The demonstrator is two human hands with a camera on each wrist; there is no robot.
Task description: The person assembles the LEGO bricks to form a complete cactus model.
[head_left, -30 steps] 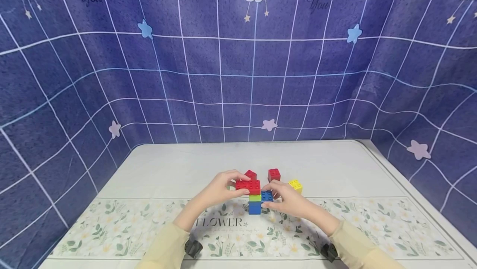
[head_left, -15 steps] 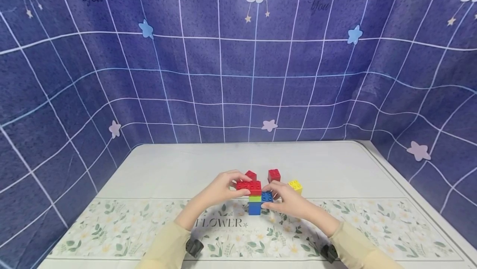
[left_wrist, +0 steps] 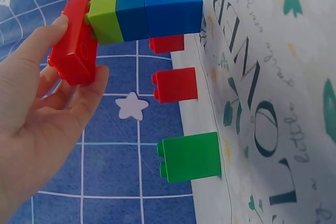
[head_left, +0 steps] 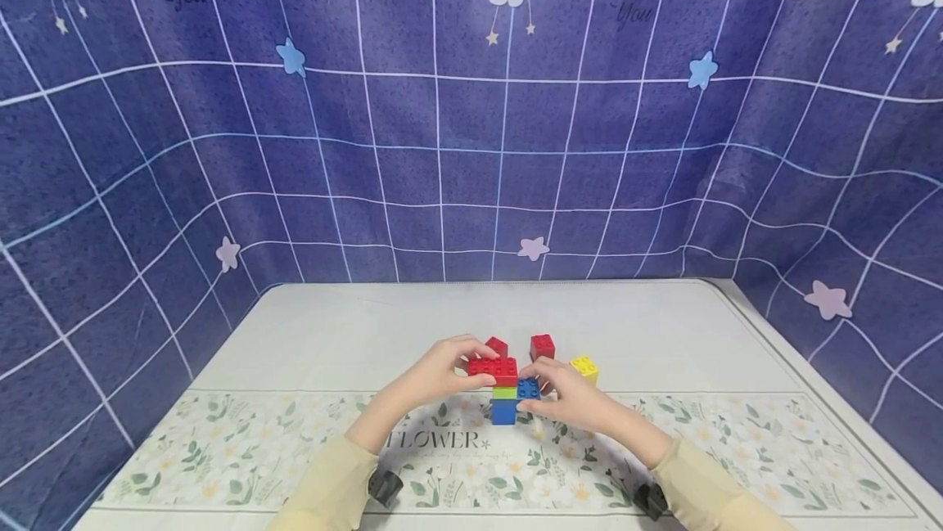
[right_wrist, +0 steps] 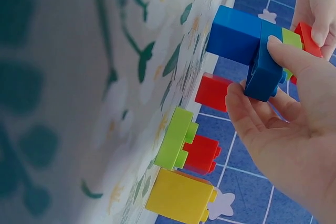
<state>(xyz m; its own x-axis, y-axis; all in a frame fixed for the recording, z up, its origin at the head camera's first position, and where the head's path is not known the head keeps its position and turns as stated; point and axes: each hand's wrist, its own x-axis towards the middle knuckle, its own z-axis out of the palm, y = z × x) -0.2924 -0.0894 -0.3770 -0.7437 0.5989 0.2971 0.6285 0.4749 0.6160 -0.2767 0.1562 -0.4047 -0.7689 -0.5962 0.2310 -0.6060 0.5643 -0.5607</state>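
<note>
Four toy bricks, one stack, held btwn both hands over the floral strip (head_left: 295, 465); base contact w/ table unclear. L. hand (head_left: 442, 369): thumb & fingers part-curled, pinching the long red brick (head_left: 504, 379) on top. R. hand (head_left: 566, 393): thumb & bent fingers gripping the overhanging blue brick (head_left: 528, 389). Lime brick (head_left: 504, 393) lies btwn these; blue block (head_left: 504, 412) lowest. Apart: 2 red blocks (head_left: 542, 347), yellow block (head_left: 584, 366), green block (left_wrist: 191, 157), 2nd lime piece (right_wrist: 173, 140) nr yellow.
</note>
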